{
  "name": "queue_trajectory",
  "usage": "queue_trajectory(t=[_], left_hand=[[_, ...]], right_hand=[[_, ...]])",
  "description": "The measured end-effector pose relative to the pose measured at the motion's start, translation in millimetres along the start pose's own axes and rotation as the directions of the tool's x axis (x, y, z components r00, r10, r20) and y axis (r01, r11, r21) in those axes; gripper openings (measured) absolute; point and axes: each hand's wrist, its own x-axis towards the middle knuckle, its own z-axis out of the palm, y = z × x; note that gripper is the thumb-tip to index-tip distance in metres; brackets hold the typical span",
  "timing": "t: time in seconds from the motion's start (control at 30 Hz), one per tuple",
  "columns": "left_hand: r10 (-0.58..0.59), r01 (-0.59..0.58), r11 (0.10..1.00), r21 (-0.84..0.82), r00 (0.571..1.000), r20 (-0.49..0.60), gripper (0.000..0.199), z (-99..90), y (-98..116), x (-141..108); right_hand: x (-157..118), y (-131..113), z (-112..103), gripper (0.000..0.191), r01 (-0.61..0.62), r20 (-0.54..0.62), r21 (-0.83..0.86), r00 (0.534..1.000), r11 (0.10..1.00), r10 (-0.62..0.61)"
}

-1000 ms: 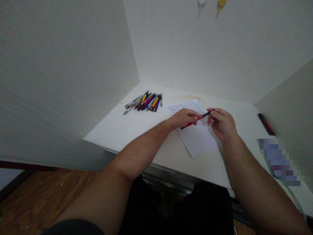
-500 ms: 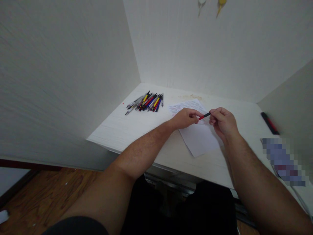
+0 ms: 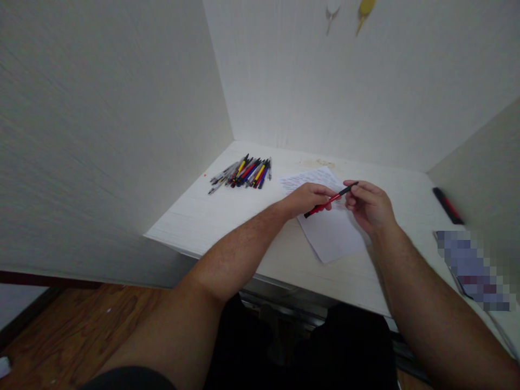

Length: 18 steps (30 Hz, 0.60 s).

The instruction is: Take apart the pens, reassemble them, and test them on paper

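A red pen with a black tip section [image 3: 335, 197] is held slantwise above the paper. My left hand [image 3: 309, 199] is closed on its red barrel. The fingers of my right hand [image 3: 370, 205] are closed at the black upper end. Beneath both hands lies a white sheet of paper [image 3: 335, 235], with handwriting on its far part. To the left on the desk is a pile of several pens [image 3: 247, 172], clear, yellow, red, blue and black.
The white desk [image 3: 227, 216] has panels on its left, back and right. A black and red object [image 3: 448, 206] lies at the right, near a blurred-out flat item [image 3: 473, 271]. Two hooks, white [image 3: 333, 10] and yellow [image 3: 365, 8], are on the back panel.
More of the pen now shows, its red barrel and dark lower end extending past my left fingers. Both hands have stayed nearly in place.
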Motion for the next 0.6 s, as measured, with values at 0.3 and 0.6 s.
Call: queue_trajectory(t=[0.3, 0.6], left_hand=[[-0.015, 0.017, 0.999, 0.034, 0.998, -0.059, 0.027, 0.7, 4.1, -2.7], [0.031, -0.019, 0.995, 0.094, 0.992, -0.125, 0.020, 4.4, -1.8, 2.1]], right_hand=[[2.2, 0.6, 4.3, 0.017, 0.026, -0.037, -0.006, 0.999, 1.000, -0.026], [5.1, 6.2, 6.5, 0.036, 0.071, -0.111, -0.149, 0.990, 0.986, -0.088]])
